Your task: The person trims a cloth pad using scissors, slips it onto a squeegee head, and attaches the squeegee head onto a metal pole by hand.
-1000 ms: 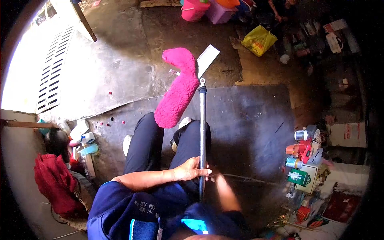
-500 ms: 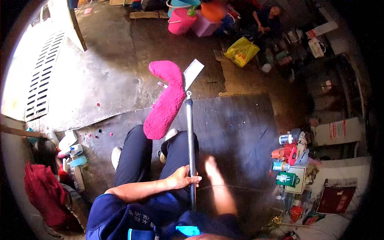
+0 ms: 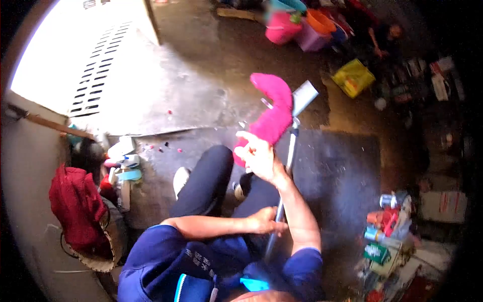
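A mop with a fuzzy bright pink head (image 3: 275, 113) extends out in front of my knees. Beside the head, near the pole's top, a flat whitish plate (image 3: 305, 98) sticks out. My left hand (image 3: 266, 220) is wrapped round the metal pole (image 3: 292, 151) low down, near my lap. Across the pole reaches my right arm, and my right hand (image 3: 259, 157) is over the near end of the pink head, fingers apart and slightly blurred. Whether its fingertips touch the pink fabric I cannot tell.
Bottles and containers (image 3: 128, 161) lie at left, near a dark red cloth (image 3: 75, 201) on a basket. More goods (image 3: 387, 226) are piled at right. Buckets (image 3: 282, 27), a yellow bag (image 3: 353, 78) and a seated person (image 3: 385, 43) are farther back. A floor grate (image 3: 100, 65) lies by the doorway.
My right hand has come up from beside the pole to the near end of the pink head. My left hand keeps its hold. The whole view has shifted, so things sit farther right.
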`<state>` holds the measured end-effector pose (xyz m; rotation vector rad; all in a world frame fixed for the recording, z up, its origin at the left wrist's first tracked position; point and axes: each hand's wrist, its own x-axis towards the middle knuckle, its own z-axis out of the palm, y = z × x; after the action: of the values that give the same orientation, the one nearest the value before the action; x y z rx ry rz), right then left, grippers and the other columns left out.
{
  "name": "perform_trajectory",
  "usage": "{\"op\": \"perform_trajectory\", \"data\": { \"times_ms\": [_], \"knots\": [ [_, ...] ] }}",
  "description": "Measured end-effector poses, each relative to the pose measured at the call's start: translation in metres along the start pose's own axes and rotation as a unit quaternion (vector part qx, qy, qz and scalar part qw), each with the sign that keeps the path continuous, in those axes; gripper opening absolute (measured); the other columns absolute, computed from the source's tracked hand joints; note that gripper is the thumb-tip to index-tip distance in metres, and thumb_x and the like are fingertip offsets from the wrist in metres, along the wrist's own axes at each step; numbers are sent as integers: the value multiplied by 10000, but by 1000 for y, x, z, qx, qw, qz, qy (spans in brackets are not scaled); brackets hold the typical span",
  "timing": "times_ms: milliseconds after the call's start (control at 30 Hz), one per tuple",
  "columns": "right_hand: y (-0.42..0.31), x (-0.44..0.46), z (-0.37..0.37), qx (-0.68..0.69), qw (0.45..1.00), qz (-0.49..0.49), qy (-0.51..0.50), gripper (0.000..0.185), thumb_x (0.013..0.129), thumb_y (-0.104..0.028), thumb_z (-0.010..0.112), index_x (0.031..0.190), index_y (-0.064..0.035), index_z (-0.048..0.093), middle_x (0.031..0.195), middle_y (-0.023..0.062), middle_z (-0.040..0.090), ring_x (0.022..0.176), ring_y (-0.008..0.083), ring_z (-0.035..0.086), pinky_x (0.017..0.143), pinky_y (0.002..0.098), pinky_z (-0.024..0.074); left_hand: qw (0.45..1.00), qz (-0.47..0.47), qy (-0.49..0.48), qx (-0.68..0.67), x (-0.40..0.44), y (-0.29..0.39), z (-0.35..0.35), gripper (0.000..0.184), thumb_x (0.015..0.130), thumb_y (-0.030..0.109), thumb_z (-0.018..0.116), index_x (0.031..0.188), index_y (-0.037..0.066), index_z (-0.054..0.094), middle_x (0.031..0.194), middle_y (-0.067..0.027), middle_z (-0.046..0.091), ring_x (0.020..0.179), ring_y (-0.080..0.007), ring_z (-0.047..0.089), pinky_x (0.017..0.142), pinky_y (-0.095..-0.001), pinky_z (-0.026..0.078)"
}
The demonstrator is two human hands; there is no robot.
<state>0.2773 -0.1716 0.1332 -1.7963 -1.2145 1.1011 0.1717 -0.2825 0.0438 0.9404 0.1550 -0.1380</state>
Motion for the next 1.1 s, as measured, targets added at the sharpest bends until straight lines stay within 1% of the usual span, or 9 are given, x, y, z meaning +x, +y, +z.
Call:
{"op": "perform_trajectory", "data": {
  "times_ms": [133,233,267,333,467,533,567,767,1100],
  "knots": [
    [-27,56,33,-15,999,-22,-47,408,846,-188,618,1204,-8,540,688,72,616,602,136,600,598,293,493,998,55,-15,37,2,-2,-2,263,852,88,629,1070,-41,559,947,-109,654,772,-183,654,680,-324,541],
    [-52,92,39,179,982,-43,-40,475,872,-181,610,1277,18,459,688,72,605,583,123,589,527,264,499,974,200,40,98,1,-1,0,369,806,128,659,1150,14,590,1158,-138,625,1136,-239,536,987,-366,403],
    [-55,100,38,227,972,-43,-32,488,874,-183,607,1284,25,444,686,74,604,574,125,588,506,260,498,977,194,40,84,7,-18,-3,369,806,128,659,1150,14,590,1158,-138,625,1136,-239,536,987,-366,403],
    [-48,114,55,150,988,-13,29,521,869,-182,601,1297,47,412,686,83,608,543,128,580,482,260,490,991,130,15,21,15,-37,1,359,825,121,643,1167,28,583,1172,-145,618,1139,-233,532,978,-370,409],
    [-18,90,70,45,994,85,-60,607,840,-251,631,1307,67,409,678,104,617,561,130,584,520,277,494,987,130,39,83,8,-28,-4,281,840,165,654,1078,23,608,928,-122,680,841,-195,646,780,-355,509],
    [4,73,61,-56,997,25,-37,598,833,-248,625,1297,65,414,615,108,597,547,140,573,580,288,492,998,-19,-16,51,-5,15,-9,230,854,101,649,1038,-20,582,953,-119,662,824,-181,644,782,-341,513],
    [16,66,54,-63,998,-8,-6,578,833,-245,627,1292,43,428,563,101,561,517,141,532,583,305,460,1000,19,2,4,-1,-3,-9,234,865,119,639,1038,-26,576,881,-105,670,730,-173,649,711,-332,528],
    [-5,30,-32,-110,987,68,93,596,835,-233,634,1321,28,411,571,110,552,541,154,521,572,331,444,997,-25,18,-64,-4,11,-8,307,849,207,692,881,1,467,765,-92,621,686,-164,648,581,-298,524],
    [36,23,-84,-153,972,77,160,631,834,-270,637,1356,-12,395,518,80,484,492,130,463,534,314,416,998,-54,8,-12,0,18,-10,276,871,177,663,907,-14,467,754,-96,632,714,-174,657,638,-297,529]
  ]
}}
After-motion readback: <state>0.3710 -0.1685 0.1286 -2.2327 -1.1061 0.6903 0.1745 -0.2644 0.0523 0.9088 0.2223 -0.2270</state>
